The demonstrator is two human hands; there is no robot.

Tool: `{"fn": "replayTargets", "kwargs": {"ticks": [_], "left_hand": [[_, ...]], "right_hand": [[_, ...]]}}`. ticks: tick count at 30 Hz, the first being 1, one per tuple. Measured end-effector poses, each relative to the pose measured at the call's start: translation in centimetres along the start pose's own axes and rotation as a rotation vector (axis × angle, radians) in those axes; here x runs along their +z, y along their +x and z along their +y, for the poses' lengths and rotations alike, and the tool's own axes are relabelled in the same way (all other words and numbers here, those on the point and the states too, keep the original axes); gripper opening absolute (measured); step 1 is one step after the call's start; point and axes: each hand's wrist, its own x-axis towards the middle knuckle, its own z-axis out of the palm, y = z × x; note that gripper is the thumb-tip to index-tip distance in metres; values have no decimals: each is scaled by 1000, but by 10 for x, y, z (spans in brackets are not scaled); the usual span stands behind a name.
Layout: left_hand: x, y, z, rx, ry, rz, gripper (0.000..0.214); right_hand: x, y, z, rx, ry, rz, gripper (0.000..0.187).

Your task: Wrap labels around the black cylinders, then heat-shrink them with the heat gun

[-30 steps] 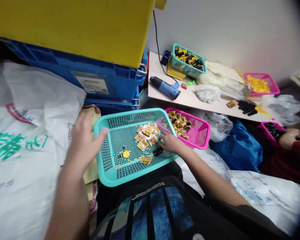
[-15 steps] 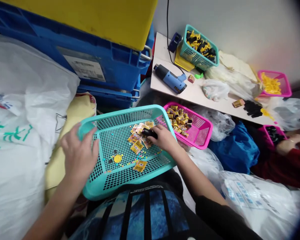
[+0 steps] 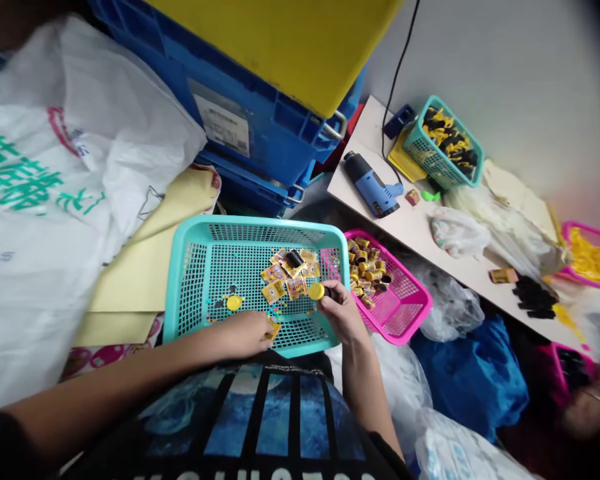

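Note:
My right hand (image 3: 343,312) grips a small black cylinder with a yellow cap (image 3: 317,291) over the right end of a turquoise mesh basket (image 3: 260,221). My left hand (image 3: 243,333) is closed on a yellow printed label (image 3: 275,329) at the basket's near side; its fingertips are partly hidden. Several more labels (image 3: 275,291) lie spread inside the basket, and another black cylinder (image 3: 295,259) rests on top of them. To the left in the basket sits a yellow cap (image 3: 234,303) near small black pieces. Tiny coloured beads (image 3: 276,309) are scattered over the mesh.
Beside the basket, a pink basket (image 3: 400,313) holds several yellow-labelled cylinders (image 3: 373,270). A heat gun (image 3: 371,185) lies on the table (image 3: 405,227). Blue crates (image 3: 275,143) are stacked ahead; a large white bag (image 3: 80,200) bulges at left. Another person's hand (image 3: 587,407) shows at far right.
My left hand has moved from the basket's left rim to the label at its near side. My right hand has drawn back toward me, now showing a yellow-capped black cylinder. The view has shifted.

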Motion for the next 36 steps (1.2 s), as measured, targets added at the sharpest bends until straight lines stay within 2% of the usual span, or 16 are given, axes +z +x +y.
{"fn": "replayTargets", "kwargs": {"ticks": [3, 6, 9, 11, 13, 16, 20, 22, 24, 26, 27, 28, 31, 34, 36], "left_hand": [[-1, 1, 3, -32, 23, -30, 19], [2, -1, 6, -27, 18, 50, 25], [6, -3, 9, -94, 10, 100, 26], [7, -2, 11, -153, -3, 104, 26], [8, 1, 12, -144, -24, 105, 29], [8, 8, 10, -114, -61, 77, 20], [-5, 22, 8, -152, -94, 86, 20], [-18, 33, 11, -189, -126, 187, 25], [-34, 44, 18, -193, -139, 422, 35], [-47, 52, 29, -94, -160, 670, 34], [-52, 54, 36, -10, -183, 743, 28], [-56, 55, 43, 76, -208, 760, 22], [-59, 56, 62, 216, -263, 675, 17], [-60, 55, 73, 188, -264, 611, 18], [-62, 53, 74, 148, -343, 561, 15]], "right_hand": [[0, 3, 1, -25, 125, -5, 42], [2, 7, -2, -35, 192, -60, 43], [3, 13, -5, -54, 227, -127, 50], [4, 17, -5, -88, 268, -110, 45], [5, 21, -5, -105, 312, -66, 36], [6, 25, -6, -87, 402, -41, 26], [5, 29, -6, -65, 475, -55, 24], [6, 29, -5, -68, 472, -64, 23], [8, 28, -4, -67, 459, -87, 24], [12, 26, -4, -89, 432, -118, 29], [15, 25, -4, -106, 418, -134, 31], [18, 23, -4, -127, 408, -144, 34], [25, 20, -3, -189, 351, -131, 42], [26, 21, -2, -232, 232, -104, 47], [25, 22, -2, -236, 161, -123, 48]]}}
